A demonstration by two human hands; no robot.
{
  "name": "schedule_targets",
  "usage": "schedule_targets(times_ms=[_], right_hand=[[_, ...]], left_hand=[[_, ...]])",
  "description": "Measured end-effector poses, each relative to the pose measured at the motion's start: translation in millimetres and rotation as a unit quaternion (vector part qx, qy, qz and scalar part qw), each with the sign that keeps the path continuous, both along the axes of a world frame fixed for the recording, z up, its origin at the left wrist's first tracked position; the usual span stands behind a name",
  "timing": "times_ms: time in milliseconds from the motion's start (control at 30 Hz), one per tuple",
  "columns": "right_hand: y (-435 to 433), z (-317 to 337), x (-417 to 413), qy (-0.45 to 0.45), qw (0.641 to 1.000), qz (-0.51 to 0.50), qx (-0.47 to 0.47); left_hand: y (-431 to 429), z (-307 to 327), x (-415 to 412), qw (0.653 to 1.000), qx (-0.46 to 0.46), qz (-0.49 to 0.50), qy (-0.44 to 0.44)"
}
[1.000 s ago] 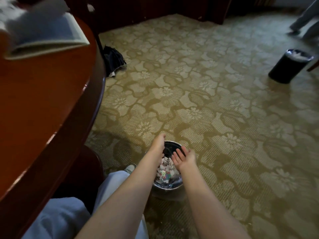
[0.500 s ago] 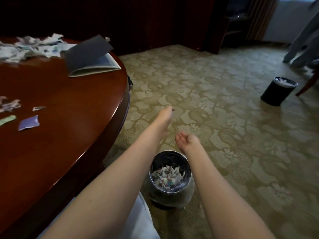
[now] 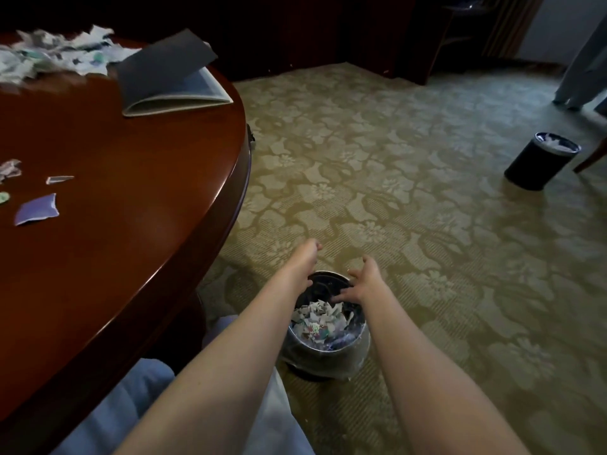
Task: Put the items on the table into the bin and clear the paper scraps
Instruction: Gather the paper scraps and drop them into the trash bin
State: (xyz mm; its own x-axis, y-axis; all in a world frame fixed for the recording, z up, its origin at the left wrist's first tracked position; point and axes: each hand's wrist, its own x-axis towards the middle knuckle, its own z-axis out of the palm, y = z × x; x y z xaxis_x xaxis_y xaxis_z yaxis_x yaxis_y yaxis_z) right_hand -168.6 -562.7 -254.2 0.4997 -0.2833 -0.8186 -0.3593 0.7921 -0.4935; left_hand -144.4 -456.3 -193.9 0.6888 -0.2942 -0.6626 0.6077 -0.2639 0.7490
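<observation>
A small black bin [image 3: 328, 354] with a clear liner stands on the carpet by my knees, partly filled with torn paper scraps [image 3: 316, 318]. My left hand [image 3: 303, 261] hovers over the bin's far left rim, fingers loosely curled, holding nothing. My right hand [image 3: 363, 284] is palm down with fingers spread over the far right rim, also empty. On the round wooden table [image 3: 138, 198] lie a heap of scraps [image 3: 56, 55] at the back, a purple scrap [image 3: 36, 209], a thin strip [image 3: 59, 179] and a folded grey booklet [image 3: 174, 82].
A second black bin [image 3: 542, 162] with paper in it stands on the carpet at the far right, beside a chair leg [image 3: 591, 159]. Another person's legs [image 3: 583, 70] show at the upper right. A dark bag [image 3: 251, 136] peeks out behind the table's edge.
The view has lifted from the floor to take in the tabletop. My right hand has turned palm down and spread its fingers over the bin's rim; the left stays beside it.
</observation>
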Motion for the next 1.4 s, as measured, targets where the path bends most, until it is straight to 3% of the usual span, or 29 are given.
schedule_targets(times_ms=[233, 400, 600, 733, 867, 933, 967, 1100, 1233, 1300, 1400], right_hand=[[-3, 15, 0, -0.007, 0.993, 0.06, -0.098], [-3, 60, 16, -0.105, 0.976, 0.063, -0.181], [28, 155, 36, -0.248, 0.943, 0.044, -0.217], [70, 205, 47, -0.326, 0.912, 0.087, -0.234], [123, 231, 60, -0.338, 0.868, 0.195, -0.308], [153, 232, 61, -0.329, 0.824, 0.281, -0.365], [167, 229, 60, -0.34, 0.786, 0.336, -0.392], [216, 220, 53, -0.357, 0.541, 0.589, -0.482], [256, 217, 47, -0.312, 0.354, 0.645, -0.601], [275, 214, 47, -0.306, 0.303, 0.627, -0.649], [294, 212, 55, -0.301, 0.306, 0.614, -0.663]], left_hand=[[-1, 20, 4, 1.0, 0.007, -0.012, -0.026], [-12, 76, -3, 0.985, -0.023, -0.044, -0.168], [8, 168, -2, 0.934, -0.046, -0.029, -0.354], [49, 202, 8, 0.913, -0.028, 0.019, -0.407], [111, 211, 17, 0.896, 0.027, 0.072, -0.437], [145, 209, 24, 0.881, 0.088, 0.084, -0.457], [163, 208, 27, 0.877, 0.113, 0.089, -0.457], [231, 197, 35, 0.863, 0.209, 0.139, -0.438], [282, 184, 32, 0.857, 0.26, 0.186, -0.405], [302, 178, 30, 0.854, 0.277, 0.208, -0.388], [324, 171, 29, 0.849, 0.28, 0.249, -0.373]])
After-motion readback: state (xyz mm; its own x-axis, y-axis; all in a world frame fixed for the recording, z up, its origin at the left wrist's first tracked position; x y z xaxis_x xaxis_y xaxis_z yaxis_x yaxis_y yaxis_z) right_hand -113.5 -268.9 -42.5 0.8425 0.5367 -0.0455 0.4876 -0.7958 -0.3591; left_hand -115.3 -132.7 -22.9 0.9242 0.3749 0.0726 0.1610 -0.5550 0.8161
